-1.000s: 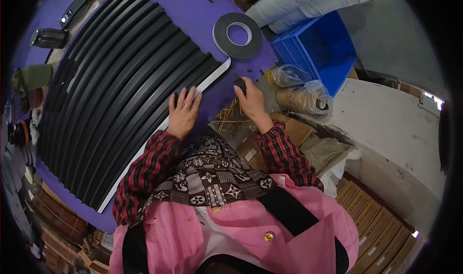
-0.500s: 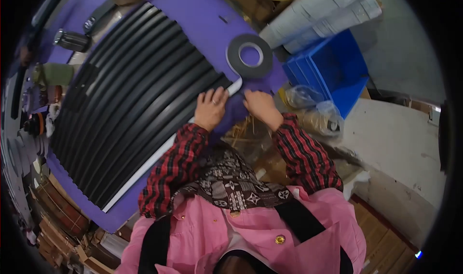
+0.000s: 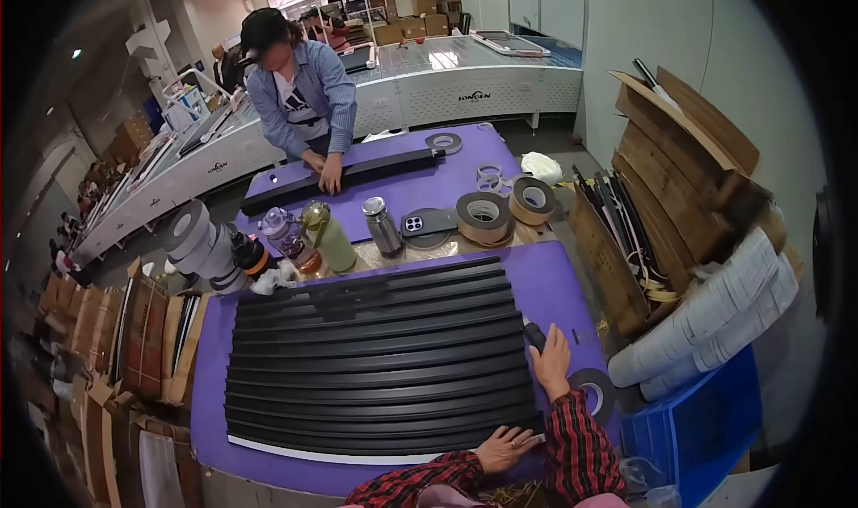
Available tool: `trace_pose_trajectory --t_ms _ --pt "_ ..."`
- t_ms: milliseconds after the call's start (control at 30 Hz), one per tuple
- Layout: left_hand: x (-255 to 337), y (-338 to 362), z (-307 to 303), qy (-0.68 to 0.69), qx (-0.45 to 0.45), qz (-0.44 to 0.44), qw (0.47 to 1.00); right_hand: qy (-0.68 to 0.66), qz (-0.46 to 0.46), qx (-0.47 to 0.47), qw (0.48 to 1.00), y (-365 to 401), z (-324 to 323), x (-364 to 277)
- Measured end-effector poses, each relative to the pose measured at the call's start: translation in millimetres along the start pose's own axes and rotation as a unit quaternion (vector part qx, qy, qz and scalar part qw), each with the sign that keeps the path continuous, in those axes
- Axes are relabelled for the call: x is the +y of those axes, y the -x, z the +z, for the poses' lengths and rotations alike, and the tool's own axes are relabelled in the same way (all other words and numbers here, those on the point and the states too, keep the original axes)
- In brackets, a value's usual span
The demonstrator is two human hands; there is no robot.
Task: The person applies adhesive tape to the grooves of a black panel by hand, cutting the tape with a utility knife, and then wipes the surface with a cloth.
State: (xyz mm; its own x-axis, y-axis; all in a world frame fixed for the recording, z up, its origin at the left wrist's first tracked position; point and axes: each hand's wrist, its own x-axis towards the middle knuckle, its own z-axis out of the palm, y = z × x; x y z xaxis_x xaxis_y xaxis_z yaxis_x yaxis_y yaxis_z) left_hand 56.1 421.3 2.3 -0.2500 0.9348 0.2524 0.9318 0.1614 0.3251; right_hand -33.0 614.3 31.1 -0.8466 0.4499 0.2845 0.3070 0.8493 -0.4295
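The table (image 3: 213, 401) spreads beneath the left grip (image 3: 503, 450) and right grip (image 3: 551, 361). Black strips (image 3: 375, 374) lie side by side, left of the right grip. White tape (image 3: 357, 457) edges the nearest strip, running leftward from the left grip, whose fingers rest loosely spread on that strip's end. The roll (image 3: 607, 390) sits nearer than the right grip, which closes around a black tool (image 3: 534, 334).
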Motion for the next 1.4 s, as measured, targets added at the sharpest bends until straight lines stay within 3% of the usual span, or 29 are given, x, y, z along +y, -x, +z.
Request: trace_pose_trajectory --t_ms 33,133,200,233,400,467,500,567,600,667,700,767,833,867,900,967,1033,1100,1233,1400 --pt "2.4 -0.8 -5.5 0.012 -0.040 -0.009 0.999 -0.001 0.026 0.023 0.999 16.6 -17.8 4.3" --pt "10.4 -9.0 2.3 -0.018 -0.036 -0.024 0.999 0.040 0.137 0.050 0.989 89.9 -49.4 32.8" --pt "14.5 -15.0 6.5 -0.070 -0.032 0.000 0.997 0.049 0.161 -0.124 0.978 131.5 -54.7 45.8" --pt "14.9 -13.5 12.2 -0.066 -0.033 0.001 0.997 0.067 0.071 -0.078 0.992 144.5 -54.2 48.2" --pt "10.7 -14.5 12.5 -0.053 -0.010 0.018 0.998 0.018 0.068 -0.074 0.995 130.5 -62.5 43.5" --pt "7.5 -12.5 18.3 -0.050 -0.019 0.020 0.998 -0.120 0.203 0.112 0.965 136.1 -76.9 17.9" --pt "7.6 -13.2 19.8 -0.051 -0.018 0.023 0.998 -0.320 0.202 0.266 0.887 131.4 -90.5 7.2" --pt "10.9 -13.5 13.5 -0.030 -0.041 0.012 0.999 -0.352 0.234 0.340 0.840 123.1 -144.1 -13.2" --pt "10.1 -15.0 12.3 -0.031 -0.032 0.010 0.999 -0.283 0.161 0.350 0.878 119.1 -156.8 -17.0" --pt "9.5 -12.5 5.4 -0.023 -0.012 0.015 1.000 -0.298 0.172 0.138 0.929 114.2 -168.7 -37.0" --pt "10.9 -8.4 -2.7 -0.007 0.018 0.009 1.000 -0.287 0.126 0.087 0.946 115.7 -156.2 -43.8" --pt "10.7 10.2 -30.7 0.058 0.058 -0.029 0.996 -0.103 0.027 -0.049 0.993 140.4 -114.9 -47.8" --pt "-12.5 65.0 -42.5 0.030 0.124 -0.094 0.987 -0.039 -0.051 -0.127 0.990 172.7 -66.2 -65.4" --pt "-26.5 98.3 -63.1 0.009 0.171 -0.134 0.976 -0.036 -0.100 -0.142 0.984 185.5 -44.6 -73.6" --pt "-48.2 139.8 -76.6 0.016 0.124 -0.191 0.974 -0.021 -0.155 -0.117 0.981 192.2 -30.4 -87.6" --pt "-61.5 221.9 -120.0 -0.056 0.140 -0.304 0.941 -0.002 -0.185 -0.115 0.976 196.9 -7.6 -115.3" --pt "-78.9 303.7 -138.3 -0.153 0.124 -0.353 0.915 0.016 -0.230 -0.110 0.967 197.8 9.7 -128.1" --pt "-88.8 358.1 -156.6 -0.138 0.114 -0.380 0.907 0.030 -0.244 -0.091 0.965 200.6 6.2 -140.5" --pt "-86.7 383.0 -155.7 -0.143 0.107 -0.337 0.925 0.060 -0.223 -0.065 0.971 213.7 11.7 -128.4" --pt "-79.9 389.8 -151.0 -0.121 0.106 -0.338 0.927 0.102 -0.171 -0.131 0.971 231.5 -5.2 -129.7"
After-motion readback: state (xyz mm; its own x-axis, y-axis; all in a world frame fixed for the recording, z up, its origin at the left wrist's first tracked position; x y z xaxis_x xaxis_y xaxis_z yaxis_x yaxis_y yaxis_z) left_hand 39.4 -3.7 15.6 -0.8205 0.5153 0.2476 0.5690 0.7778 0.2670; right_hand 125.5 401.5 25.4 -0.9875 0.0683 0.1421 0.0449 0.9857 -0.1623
